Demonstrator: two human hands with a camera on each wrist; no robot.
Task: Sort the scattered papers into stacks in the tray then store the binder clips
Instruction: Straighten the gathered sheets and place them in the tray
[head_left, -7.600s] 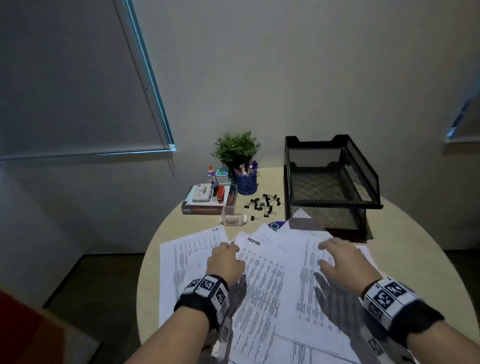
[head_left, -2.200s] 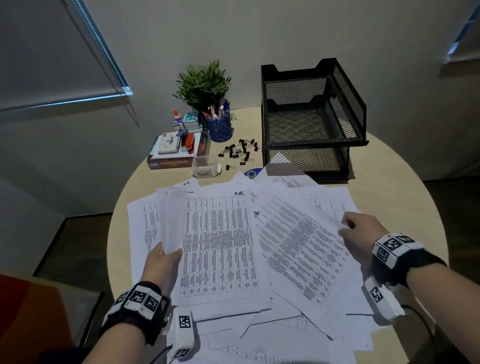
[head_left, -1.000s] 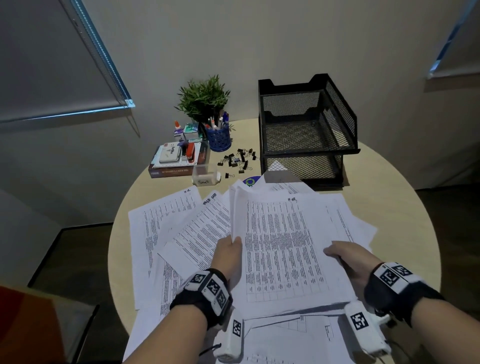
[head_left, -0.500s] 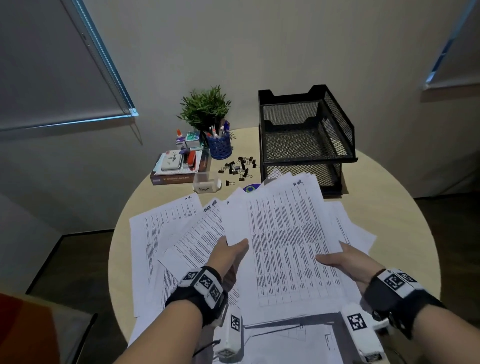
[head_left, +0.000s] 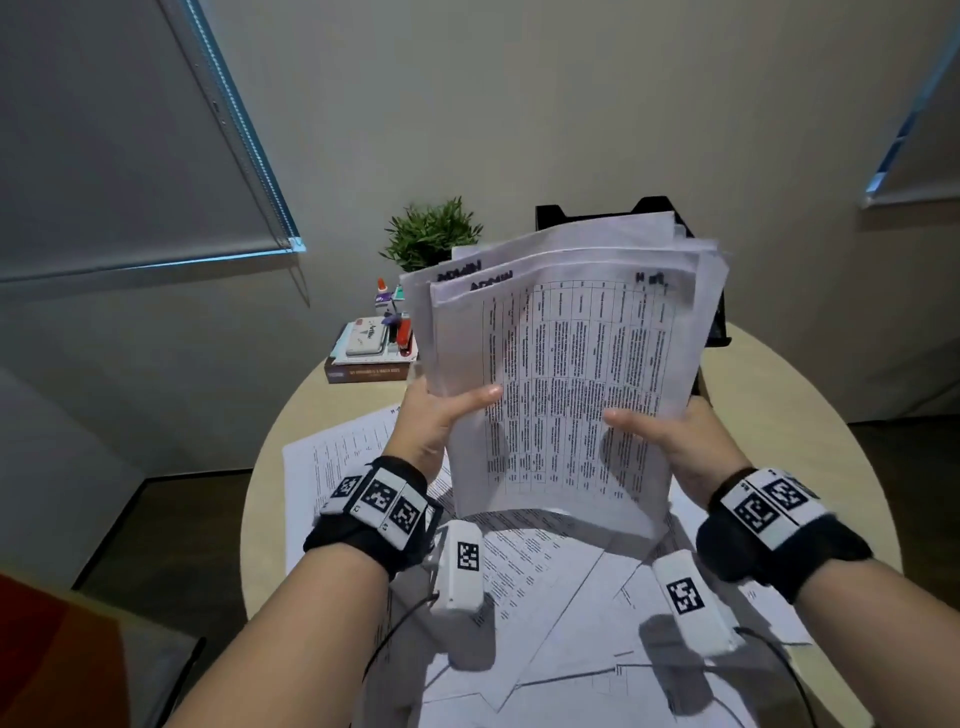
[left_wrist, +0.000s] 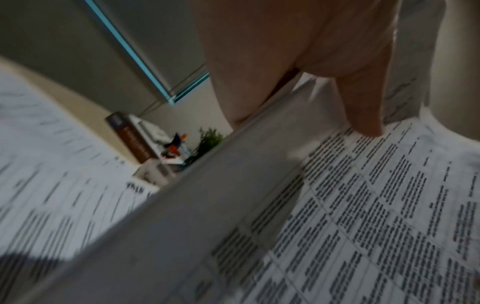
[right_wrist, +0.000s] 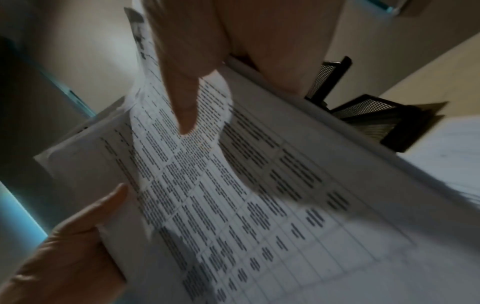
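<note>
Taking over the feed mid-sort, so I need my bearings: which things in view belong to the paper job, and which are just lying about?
Part of the job:
- sheaf of papers, gripped by left hand and right hand
- loose papers on the table
- black mesh tray, mostly hidden behind the sheaf

Just lying about:
- potted plant
- book
- glue bottle

Your sheaf of printed papers (head_left: 566, 374) upright at frame centre; loose sheets (head_left: 561, 613) scattered below; black mesh tray (head_left: 719, 327) behind.

"ADMIN" handwritten atop held sheets (head_left: 566, 374).
</note>
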